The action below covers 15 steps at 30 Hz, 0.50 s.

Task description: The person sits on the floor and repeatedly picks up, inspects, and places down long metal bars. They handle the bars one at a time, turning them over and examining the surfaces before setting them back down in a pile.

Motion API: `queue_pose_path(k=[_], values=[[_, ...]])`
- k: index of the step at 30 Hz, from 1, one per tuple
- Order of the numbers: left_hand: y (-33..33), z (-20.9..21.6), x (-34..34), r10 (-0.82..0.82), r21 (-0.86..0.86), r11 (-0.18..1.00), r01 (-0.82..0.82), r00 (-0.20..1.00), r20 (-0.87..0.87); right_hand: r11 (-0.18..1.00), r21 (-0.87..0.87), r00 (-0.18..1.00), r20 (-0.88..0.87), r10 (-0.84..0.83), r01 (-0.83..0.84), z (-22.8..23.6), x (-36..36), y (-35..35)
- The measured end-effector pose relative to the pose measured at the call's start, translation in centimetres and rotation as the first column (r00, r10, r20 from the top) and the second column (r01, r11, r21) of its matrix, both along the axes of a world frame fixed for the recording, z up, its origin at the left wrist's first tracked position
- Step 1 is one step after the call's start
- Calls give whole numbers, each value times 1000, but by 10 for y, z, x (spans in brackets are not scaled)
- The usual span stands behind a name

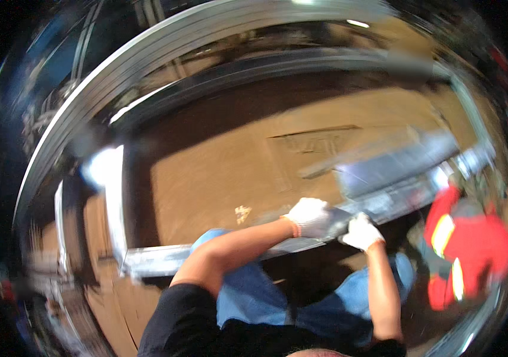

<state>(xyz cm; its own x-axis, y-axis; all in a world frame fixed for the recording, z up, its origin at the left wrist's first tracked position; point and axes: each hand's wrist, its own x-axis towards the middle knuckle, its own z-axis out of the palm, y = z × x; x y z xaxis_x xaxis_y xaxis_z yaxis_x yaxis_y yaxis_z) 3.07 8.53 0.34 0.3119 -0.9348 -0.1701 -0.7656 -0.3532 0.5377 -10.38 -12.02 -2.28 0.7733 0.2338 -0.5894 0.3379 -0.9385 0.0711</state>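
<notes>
My left hand [310, 217] wears a white knitted glove and is closed at the near side of a large rectangular metal frame. Close to its right, my right hand [362, 232], gloved the same way, is closed too. Between the two hands sits a dark grey object [339, 219], too blurred to name; both hands appear to grip it. It lies over the silvery near beam [159, 257] of the frame, which runs in front of my knees. Whether the object touches the beam I cannot tell.
A pale flat panel [396, 163] lies just beyond the beam. A co-worker in a red jacket [480, 244] with reflective stripes bends at the right. Long ridged metal profiles [111, 68] arch across the far side. A yellowish scrap [242, 214] lies on the brown floor inside the frame.
</notes>
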Motion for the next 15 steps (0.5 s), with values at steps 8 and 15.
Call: queue_pose_path(k=[8, 15], values=[[-11, -18, -16, 19, -47, 999, -21, 998, -53, 650, 275, 704, -198, -682, 708, -61, -30, -35], [-33, -39, -11, -44, 109, 993, 39, 998, 42, 532, 302, 602, -228, -765, 791, -45, -23, -40]])
